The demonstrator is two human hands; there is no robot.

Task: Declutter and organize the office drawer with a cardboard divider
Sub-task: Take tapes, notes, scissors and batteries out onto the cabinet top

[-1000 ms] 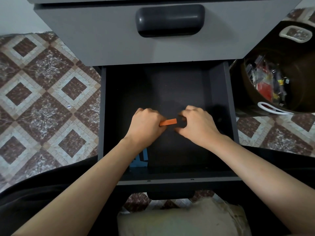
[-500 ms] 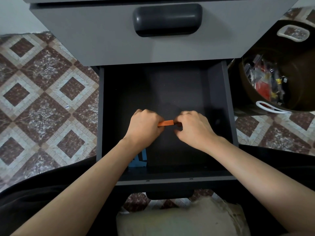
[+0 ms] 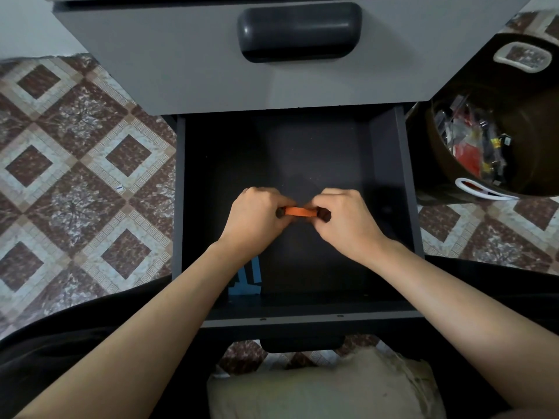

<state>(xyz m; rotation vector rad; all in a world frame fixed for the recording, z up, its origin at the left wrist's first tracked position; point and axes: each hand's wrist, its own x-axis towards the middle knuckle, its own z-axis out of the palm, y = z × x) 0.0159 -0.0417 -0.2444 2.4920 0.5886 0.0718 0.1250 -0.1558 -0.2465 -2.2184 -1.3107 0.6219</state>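
The lower drawer (image 3: 406,189) is pulled out, dark inside. Over its middle both hands hold one small orange object (image 3: 299,211) with dark ends, lying level between them. My left hand (image 3: 257,219) grips its left end with curled fingers. My right hand (image 3: 348,222) grips its right end the same way. A darker flat panel (image 3: 314,261) lies on the drawer floor under and behind the hands. Some blue pieces (image 3: 246,282) sit in the near left corner, partly hidden by my left forearm.
The shut grey upper drawer (image 3: 181,62) with a dark handle (image 3: 299,31) overhangs the back of the open drawer. A dark bucket (image 3: 532,122) with several mixed small items stands on the patterned floor at right. A pale cushion (image 3: 326,388) lies below the drawer front.
My right hand has closed in and taken the right end of the orange object. The object has turned from slightly tilted to level. The left hand has hardly moved.
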